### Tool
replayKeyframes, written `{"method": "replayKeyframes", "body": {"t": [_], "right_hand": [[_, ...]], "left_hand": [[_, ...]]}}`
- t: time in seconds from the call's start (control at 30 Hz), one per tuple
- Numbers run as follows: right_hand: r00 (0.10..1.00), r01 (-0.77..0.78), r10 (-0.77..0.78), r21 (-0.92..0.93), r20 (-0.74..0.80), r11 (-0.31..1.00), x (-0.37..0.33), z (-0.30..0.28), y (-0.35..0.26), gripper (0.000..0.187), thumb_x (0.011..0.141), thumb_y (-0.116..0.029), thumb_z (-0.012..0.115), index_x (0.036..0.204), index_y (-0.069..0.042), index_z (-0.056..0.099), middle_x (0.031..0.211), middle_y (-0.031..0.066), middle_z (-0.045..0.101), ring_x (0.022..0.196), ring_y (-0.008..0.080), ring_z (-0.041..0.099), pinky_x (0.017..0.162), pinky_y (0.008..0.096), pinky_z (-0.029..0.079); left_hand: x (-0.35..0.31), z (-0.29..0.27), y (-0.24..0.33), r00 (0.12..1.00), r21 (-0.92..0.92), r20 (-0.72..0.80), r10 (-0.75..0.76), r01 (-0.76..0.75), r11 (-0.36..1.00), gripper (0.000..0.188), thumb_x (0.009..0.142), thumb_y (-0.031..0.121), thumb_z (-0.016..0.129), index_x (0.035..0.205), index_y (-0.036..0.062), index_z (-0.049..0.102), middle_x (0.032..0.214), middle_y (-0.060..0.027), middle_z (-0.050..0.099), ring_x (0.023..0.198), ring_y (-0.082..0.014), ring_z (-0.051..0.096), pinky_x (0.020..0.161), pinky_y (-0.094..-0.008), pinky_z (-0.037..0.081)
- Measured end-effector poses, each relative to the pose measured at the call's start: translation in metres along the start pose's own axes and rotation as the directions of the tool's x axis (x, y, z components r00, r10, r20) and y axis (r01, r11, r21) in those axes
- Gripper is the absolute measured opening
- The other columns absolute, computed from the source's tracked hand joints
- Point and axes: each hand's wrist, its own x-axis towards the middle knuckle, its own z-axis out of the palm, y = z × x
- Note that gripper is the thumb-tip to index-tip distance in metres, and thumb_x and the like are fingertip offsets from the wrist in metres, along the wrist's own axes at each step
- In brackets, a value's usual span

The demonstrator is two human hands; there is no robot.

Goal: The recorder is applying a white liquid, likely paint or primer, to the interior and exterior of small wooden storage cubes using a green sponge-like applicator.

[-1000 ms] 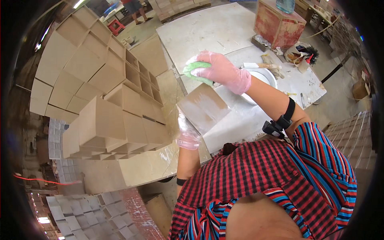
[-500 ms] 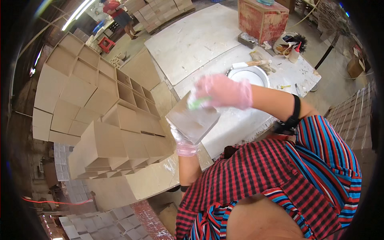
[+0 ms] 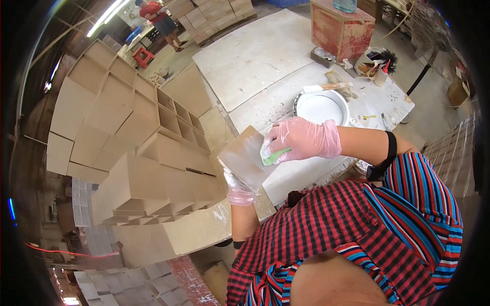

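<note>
Brown box (image 3: pixel 246 154) tilts at the near left of the paint tub (image 3: pixel 321 108), gripped from below by the left hand (image 3: pixel 236 184), seemingly presenting its smeared face to the right hand (image 3: pixel 297 138), which clutches a green cloth (image 3: pixel 276 156).

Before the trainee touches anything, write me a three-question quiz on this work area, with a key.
1. Which hand holds the green-and-white pad?

2. What lies at the far edge of the round container?
A. A pair of scissors
B. A wooden-handled tool
C. A red stool

3. True or false: the stacked brown boxes stand to the left of the white-smeared brown piece held in the left hand.

Key:
1. The right hand
2. B
3. True
</note>
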Motion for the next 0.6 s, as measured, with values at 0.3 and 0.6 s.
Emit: {"method": "replayKeyframes", "body": {"t": [0.3, 0.6], "right_hand": [[0.982, 0.073, -0.111, -0.232, -0.156, 0.97, 0.048, 0.014, -0.057, 0.014, 0.072, -0.026, 0.061, 0.077, -0.013, 0.062, 0.073, 0.009, 0.058, 0.073, 0.0257, 0.061, 0.062, 0.0347, 0.051], [0.948, -0.094, 0.038, -0.164, -0.317, 0.982, 0.053, 0.016, -0.024, 0.015, 0.075, -0.025, 0.061, 0.087, -0.017, 0.064, 0.082, 0.0052, 0.059, 0.075, 0.0227, 0.061, 0.059, 0.0353, 0.05]], "left_hand": [[-0.009, 0.032, -0.029, 0.962, -0.901, 0.233, -0.146, 0.156, -0.404, 0.04, 0.086, 0.035, 0.051, 0.114, 0.0072, 0.051, 0.112, -0.01, 0.055, 0.1, -0.0237, 0.054, 0.084, -0.0381, 0.044], [-0.006, 0.043, -0.029, 0.952, -0.962, 0.19, -0.242, 0.131, -0.241, 0.042, 0.083, 0.041, 0.053, 0.109, 0.0076, 0.053, 0.109, -0.0104, 0.056, 0.098, -0.0255, 0.054, 0.081, -0.0389, 0.045]]}}
